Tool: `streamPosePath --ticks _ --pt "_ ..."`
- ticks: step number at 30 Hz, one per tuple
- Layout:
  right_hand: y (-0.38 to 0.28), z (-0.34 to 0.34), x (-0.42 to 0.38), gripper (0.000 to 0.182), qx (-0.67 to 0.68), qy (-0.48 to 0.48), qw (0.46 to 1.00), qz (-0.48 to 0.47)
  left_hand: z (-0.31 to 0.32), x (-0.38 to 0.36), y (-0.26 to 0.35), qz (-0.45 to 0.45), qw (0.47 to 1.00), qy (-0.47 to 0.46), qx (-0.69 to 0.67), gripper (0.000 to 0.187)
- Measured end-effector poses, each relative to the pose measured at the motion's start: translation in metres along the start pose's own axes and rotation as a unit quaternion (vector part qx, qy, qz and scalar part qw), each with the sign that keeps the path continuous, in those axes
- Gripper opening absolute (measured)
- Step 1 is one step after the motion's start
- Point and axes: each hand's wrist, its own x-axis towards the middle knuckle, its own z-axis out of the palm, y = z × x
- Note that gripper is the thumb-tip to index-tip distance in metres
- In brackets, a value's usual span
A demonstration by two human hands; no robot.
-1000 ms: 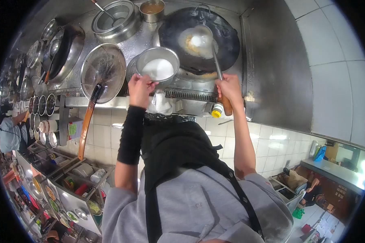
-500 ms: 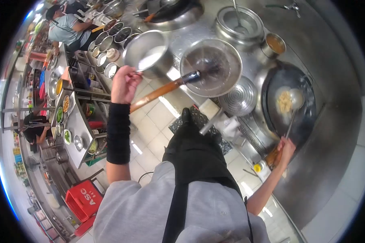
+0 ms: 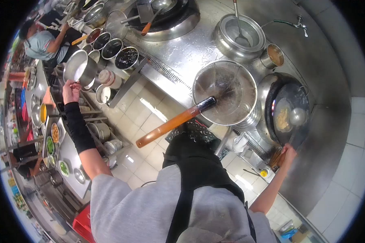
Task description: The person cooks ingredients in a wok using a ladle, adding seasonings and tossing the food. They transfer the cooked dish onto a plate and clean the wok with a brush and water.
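Observation:
My left hand (image 3: 71, 92) is closed on the rim or short handle of a steel pot (image 3: 85, 73), held out over the seasoning containers at the left. The pot has something white inside. At the right, my right hand (image 3: 288, 154) grips the handle of a ladle (image 3: 297, 116). The ladle's bowl rests in a dark wok (image 3: 302, 91), beside pale yellowish food pieces (image 3: 283, 118). Between my hands, a round mesh strainer (image 3: 241, 83) with a wooden handle (image 3: 174, 123) lies on the steel counter, its handle jutting out over the floor.
A second wok (image 3: 170, 30) with tools stands at the back. Near it are a lidless steel pot (image 3: 231, 46) with a ladle and a can of brown liquid (image 3: 274, 55). Dark sauce containers (image 3: 126, 58) line the left. A person (image 3: 46, 44) works at the far left.
My left hand has carried the steel pot leftward, away from the strainer and toward the seasoning containers. My right hand stays on the ladle at the wok. The view has shifted.

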Motion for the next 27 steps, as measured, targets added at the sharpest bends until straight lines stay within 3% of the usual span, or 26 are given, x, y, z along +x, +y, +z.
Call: streamPosePath --ticks 2,5,7,8,9,11,13,17,20,22,23,24,26,27 --pt "-0.046 0.023 -0.030 0.010 0.105 -0.005 0.991 0.080 -0.027 0.062 -0.020 -0.035 0.999 -0.004 0.028 0.004" --pt "-0.053 0.018 -0.052 0.011 0.052 -0.072 0.994 0.064 -0.067 0.138 -0.058 -0.060 0.997 -0.048 -0.015 0.003" --pt "-0.068 0.025 -0.093 0.015 -0.006 -0.066 0.998 -0.002 -0.131 0.213 -0.085 -0.101 0.977 -0.185 -0.039 0.006" --pt "-0.075 0.030 -0.117 0.013 -0.009 -0.034 0.999 -0.003 -0.146 0.244 -0.097 -0.019 0.948 -0.179 0.264 0.011" --pt "-0.099 0.033 -0.146 0.014 0.032 -0.038 0.998 0.038 -0.146 0.257 -0.104 -0.017 0.931 -0.180 0.316 0.011" --pt "-0.105 0.020 -0.163 0.007 -0.111 -0.019 0.993 -0.038 -0.126 0.253 -0.111 -0.135 0.968 -0.133 0.165 0.010" --pt "-0.115 0.013 -0.182 0.014 -0.247 0.029 0.961 -0.124 -0.115 0.245 -0.116 -0.187 0.967 -0.130 0.119 0.010" --pt "-0.121 0.004 -0.198 0.017 -0.237 -0.009 0.970 -0.045 -0.120 0.223 -0.108 -0.245 0.953 -0.159 0.073 0.009" --pt "-0.111 0.000 -0.193 0.021 -0.267 -0.022 0.962 -0.042 -0.119 0.209 -0.121 -0.179 0.961 -0.089 0.190 0.011" --pt "-0.072 -0.001 -0.169 0.022 -0.302 -0.021 0.951 -0.067 -0.107 0.212 -0.132 -0.209 0.970 0.020 0.125 0.010" --pt "-0.053 0.000 -0.159 0.021 -0.326 0.021 0.935 -0.138 -0.095 0.205 -0.136 -0.226 0.967 0.074 0.095 0.009" --pt "-0.033 0.003 -0.148 0.020 -0.346 0.063 0.914 -0.203 -0.095 0.215 -0.143 -0.217 0.945 0.043 0.240 0.010" --pt "-0.011 0.003 -0.134 0.015 -0.353 0.121 0.872 -0.318 -0.095 0.213 -0.140 -0.197 0.932 0.059 0.298 0.015" --pt "-0.015 0.004 -0.137 0.014 -0.300 0.120 0.915 -0.240 -0.094 0.210 -0.132 -0.176 0.917 0.065 0.351 0.018"
